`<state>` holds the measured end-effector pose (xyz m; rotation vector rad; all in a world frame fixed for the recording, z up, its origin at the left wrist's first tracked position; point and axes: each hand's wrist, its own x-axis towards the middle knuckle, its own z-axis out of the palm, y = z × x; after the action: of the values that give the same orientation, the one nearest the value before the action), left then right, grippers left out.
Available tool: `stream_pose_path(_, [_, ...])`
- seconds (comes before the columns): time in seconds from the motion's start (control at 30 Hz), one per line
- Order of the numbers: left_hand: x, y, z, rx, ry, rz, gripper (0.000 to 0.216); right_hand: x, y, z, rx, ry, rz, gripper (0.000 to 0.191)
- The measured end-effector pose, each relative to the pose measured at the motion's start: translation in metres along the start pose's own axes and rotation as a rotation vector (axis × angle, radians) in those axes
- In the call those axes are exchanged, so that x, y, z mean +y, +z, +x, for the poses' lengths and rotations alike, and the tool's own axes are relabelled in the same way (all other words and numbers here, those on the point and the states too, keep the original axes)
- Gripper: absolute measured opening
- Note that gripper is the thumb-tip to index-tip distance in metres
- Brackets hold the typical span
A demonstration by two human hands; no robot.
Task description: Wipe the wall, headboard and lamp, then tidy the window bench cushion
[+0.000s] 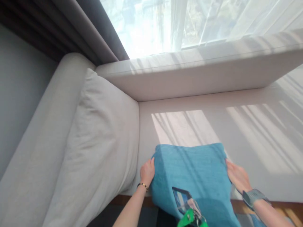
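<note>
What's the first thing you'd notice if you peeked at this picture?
The bright blue cushion at the bottom middle, held at its sides by the left hand and the right hand over the pale sofa seat. Next, the big white pillow leaning against the sofa's arm on the left, and the sunny curtained window up top.

The blue cushion (194,176) is a soft, matt woven cloth with a faint ribbed texture. The sofa (194,85) and its pale pillow (99,148) wear smooth matt fabric. Sheer curtains (213,22) are thin and gauzy.
</note>
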<state>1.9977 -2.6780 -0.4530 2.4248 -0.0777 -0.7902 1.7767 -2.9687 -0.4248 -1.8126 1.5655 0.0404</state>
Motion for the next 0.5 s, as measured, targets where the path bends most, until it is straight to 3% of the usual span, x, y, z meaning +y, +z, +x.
stream_pose_path(0.13, [-0.001, -0.018, 0.037, 0.020, -0.047, -0.157, 0.037, -0.004, -0.020, 0.019, -0.028, 0.085, 0.124, 0.053])
stream_pose_path(0.27, [0.027, -0.014, 0.043, -0.125, -0.097, -0.368, 0.060, -0.030, -0.025, 0.045, -0.123, 0.094, 0.281, 0.054])
stream_pose_path(0.4, [0.088, 0.001, 0.035, -0.214, -0.005, -0.486, 0.051, -0.077, -0.019, 0.064, -0.204, 0.014, 0.291, 0.041])
stream_pose_path(0.47, [0.127, -0.015, 0.036, -0.151, 0.085, -0.523, 0.041, -0.108, -0.032, 0.061, -0.128, -0.020, 0.272, 0.039])
stream_pose_path(0.5, [0.146, -0.034, 0.036, -0.096, 0.129, -0.543, 0.037, -0.124, -0.047, 0.055, -0.057, -0.046, 0.262, 0.041])
